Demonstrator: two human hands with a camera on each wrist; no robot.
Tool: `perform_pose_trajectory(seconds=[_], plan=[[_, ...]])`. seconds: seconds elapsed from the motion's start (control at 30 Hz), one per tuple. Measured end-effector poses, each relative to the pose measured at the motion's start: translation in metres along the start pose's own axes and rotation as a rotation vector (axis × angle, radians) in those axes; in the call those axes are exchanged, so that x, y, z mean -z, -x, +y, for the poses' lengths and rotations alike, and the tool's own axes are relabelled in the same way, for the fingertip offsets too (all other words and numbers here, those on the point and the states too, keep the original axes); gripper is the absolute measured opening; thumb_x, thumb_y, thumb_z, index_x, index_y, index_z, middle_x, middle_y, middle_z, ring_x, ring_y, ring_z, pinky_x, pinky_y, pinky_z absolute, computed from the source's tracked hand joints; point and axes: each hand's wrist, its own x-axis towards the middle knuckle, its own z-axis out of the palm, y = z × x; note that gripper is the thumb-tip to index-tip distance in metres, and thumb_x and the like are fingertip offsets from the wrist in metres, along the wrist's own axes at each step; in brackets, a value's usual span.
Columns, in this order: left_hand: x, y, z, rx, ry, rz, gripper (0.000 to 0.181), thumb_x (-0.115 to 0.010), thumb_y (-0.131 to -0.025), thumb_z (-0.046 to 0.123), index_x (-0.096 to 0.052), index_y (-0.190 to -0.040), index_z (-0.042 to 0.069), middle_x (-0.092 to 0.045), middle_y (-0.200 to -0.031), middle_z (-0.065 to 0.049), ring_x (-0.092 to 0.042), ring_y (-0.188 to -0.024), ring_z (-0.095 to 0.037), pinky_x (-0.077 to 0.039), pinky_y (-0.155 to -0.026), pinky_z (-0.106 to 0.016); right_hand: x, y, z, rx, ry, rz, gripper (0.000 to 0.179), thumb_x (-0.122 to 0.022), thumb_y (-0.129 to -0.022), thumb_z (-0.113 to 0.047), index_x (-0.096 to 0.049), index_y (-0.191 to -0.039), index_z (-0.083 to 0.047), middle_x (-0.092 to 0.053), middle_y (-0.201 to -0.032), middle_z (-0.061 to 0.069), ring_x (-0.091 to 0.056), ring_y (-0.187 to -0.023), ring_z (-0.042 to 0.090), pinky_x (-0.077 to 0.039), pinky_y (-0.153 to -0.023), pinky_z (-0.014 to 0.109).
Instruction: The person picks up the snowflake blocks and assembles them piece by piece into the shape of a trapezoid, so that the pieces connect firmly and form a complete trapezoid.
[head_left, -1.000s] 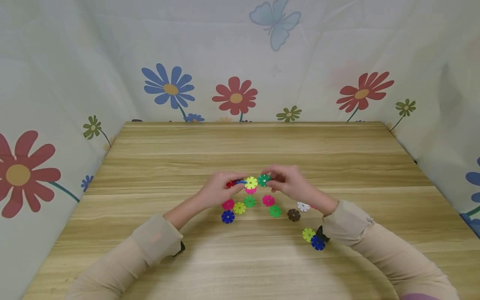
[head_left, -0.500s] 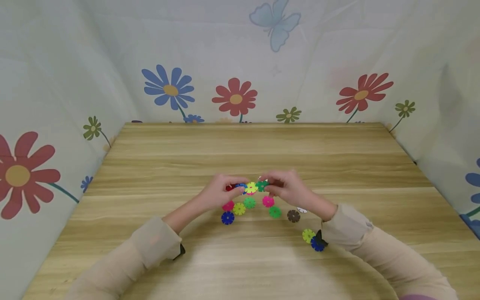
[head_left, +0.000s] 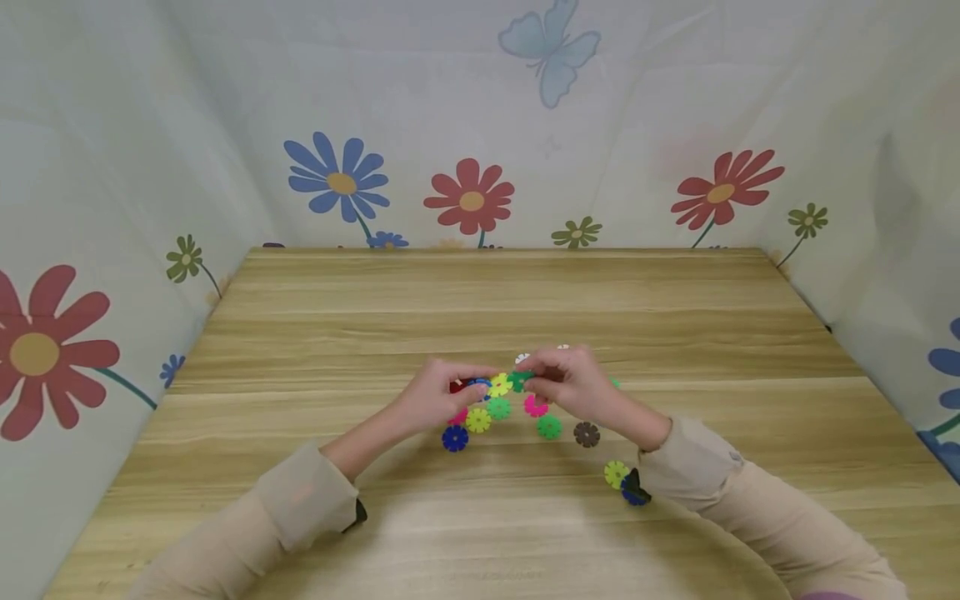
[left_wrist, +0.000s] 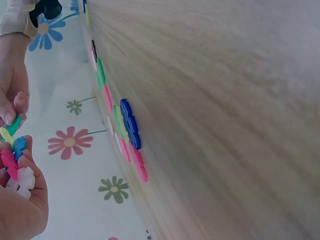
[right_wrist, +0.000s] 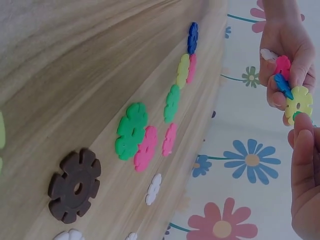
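My left hand [head_left: 431, 396] grips a short chain of notched plastic discs above the table. In the right wrist view, a white disc [right_wrist: 268, 54], a pink disc [right_wrist: 283, 65], a blue disc [right_wrist: 285, 86] and a yellow disc [right_wrist: 299, 102] show along it. My right hand [head_left: 573, 387] pinches a green disc [head_left: 519, 382] at the yellow disc's edge. Fingers hide most of the green disc in the right wrist view, so how deeply the two slot together cannot be seen. Both hands are also in the left wrist view, around the white disc [left_wrist: 22, 184] and the green disc [left_wrist: 13, 125].
Loose discs lie on the wooden table [head_left: 375, 308] below the hands, among them a dark blue one [head_left: 454, 438], a brown one [head_left: 587, 434] and a green one [head_left: 549, 427]. Near the right sleeve are a yellow disc [head_left: 617, 474] and another blue one. Flower-printed cloth surrounds the table.
My right hand has brought the green disc left, from a gap beside the yellow disc to its edge. Both hands sit slightly lower in the head view.
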Motion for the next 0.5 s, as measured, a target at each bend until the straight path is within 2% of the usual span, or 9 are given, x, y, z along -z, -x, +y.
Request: perform_pose_trajectory(seconds=[0.27, 0.4, 0.5], plan=[[-0.0011, 0.0013, 0.0008, -0.025, -0.029, 0.006, 0.025, -0.057, -0.086, 0.012, -0.063, -0.110, 0.007, -0.068, -0.088, -0.009, -0.045, -0.050, -0.003, -0.039, -0.044, -0.016, -0.0028, 0.0003, -0.0028, -0.013, 0.027, 0.008, 0.014, -0.062, -0.074, 0.011, -0.065, -0.085, 0.005, -0.062, -0.064, 0.014, -0.054, -0.046, 0.015, -0.046, -0.044, 0.018], [0.0000, 0.0017, 0.0026, -0.038, -0.058, -0.003, 0.026, -0.058, -0.085, 0.012, -0.063, -0.110, 0.008, -0.067, -0.084, -0.009, -0.041, -0.048, -0.003, -0.037, -0.044, -0.015, -0.0048, 0.0023, -0.0017, 0.003, 0.056, 0.008, 0.014, -0.062, -0.073, 0.011, -0.066, -0.085, 0.003, -0.062, -0.064, 0.011, -0.050, -0.047, 0.007, -0.044, -0.044, 0.016], [0.0020, -0.0005, 0.0047, -0.042, -0.070, -0.024, 0.025, -0.057, -0.086, 0.013, -0.063, -0.110, 0.008, -0.066, -0.081, -0.010, -0.039, -0.047, -0.004, -0.035, -0.043, -0.016, -0.0049, 0.0039, -0.0013, -0.006, 0.030, 0.009, 0.015, -0.061, -0.074, 0.012, -0.065, -0.087, 0.005, -0.061, -0.065, 0.013, -0.052, -0.047, 0.011, -0.045, -0.043, 0.017]])
